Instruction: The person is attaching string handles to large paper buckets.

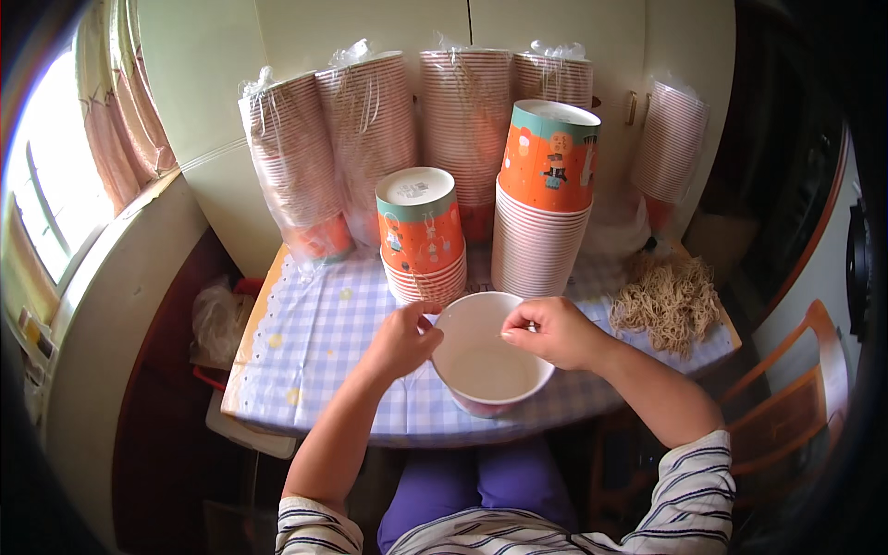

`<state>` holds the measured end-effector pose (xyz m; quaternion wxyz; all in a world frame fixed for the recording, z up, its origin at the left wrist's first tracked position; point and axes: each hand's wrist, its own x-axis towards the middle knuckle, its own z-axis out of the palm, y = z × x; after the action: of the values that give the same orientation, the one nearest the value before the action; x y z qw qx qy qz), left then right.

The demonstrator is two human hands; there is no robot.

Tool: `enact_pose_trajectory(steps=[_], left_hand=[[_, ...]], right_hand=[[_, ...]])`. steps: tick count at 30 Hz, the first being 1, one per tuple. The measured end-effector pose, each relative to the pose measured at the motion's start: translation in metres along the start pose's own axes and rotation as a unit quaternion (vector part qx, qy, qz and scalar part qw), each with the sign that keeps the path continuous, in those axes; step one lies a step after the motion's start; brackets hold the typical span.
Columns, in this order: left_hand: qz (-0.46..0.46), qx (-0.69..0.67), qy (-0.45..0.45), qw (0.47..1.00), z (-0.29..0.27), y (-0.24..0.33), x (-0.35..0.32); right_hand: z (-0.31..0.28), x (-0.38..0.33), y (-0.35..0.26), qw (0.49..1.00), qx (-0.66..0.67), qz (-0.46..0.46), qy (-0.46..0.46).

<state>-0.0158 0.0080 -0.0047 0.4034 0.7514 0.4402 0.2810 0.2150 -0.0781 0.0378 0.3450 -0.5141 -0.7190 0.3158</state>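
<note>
Paper bowl [488, 365] is sitting upright at the near edge of the counter [314, 351], its base seeming to hang partly past the rim toward the lap. Left hand [400, 342] is pinching the bowl's rim on one side, and right hand [553, 331] is pinching the rim on the other, fingers curled over the lip. With only light grips on a thin rim, the bowl is risking tipping off the edge or creasing if either hand is pulling harder. Just behind it, a short stack of bowls [424, 239] and a taller stack of bowls [544, 199] are standing close; a push forward is likely to knock them. A pile of straw-coloured strands [668, 301] is lying near the right forearm and could be swept off. Wrapped sleeves of bowls [370, 139] are crowding the back, so open room is lying mainly on the checked cloth to the left
</note>
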Motion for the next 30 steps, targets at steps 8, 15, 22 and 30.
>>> enact_pose_trajectory(steps=[8,15,22,30], left_hand=[[-0.071,-0.263,-0.051,0.961,-0.002,-0.008,-0.026],[-0.039,-0.192,-0.016,0.98,0.004,-0.025,-0.012],[-0.03,-0.154,-0.024,0.987,0.002,-0.023,-0.013],[-0.018,-0.134,-0.026,0.99,0.002,-0.021,-0.011]], right_hand=[[0.038,0.037,0.005,0.997,-0.066,0.038,-0.02],[0.052,0.047,0.015,0.997,-0.075,0.011,0.012],[0.06,0.05,0.018,0.997,-0.078,-0.005,0.025],[0.062,0.052,0.017,0.996,-0.088,-0.006,0.027]])
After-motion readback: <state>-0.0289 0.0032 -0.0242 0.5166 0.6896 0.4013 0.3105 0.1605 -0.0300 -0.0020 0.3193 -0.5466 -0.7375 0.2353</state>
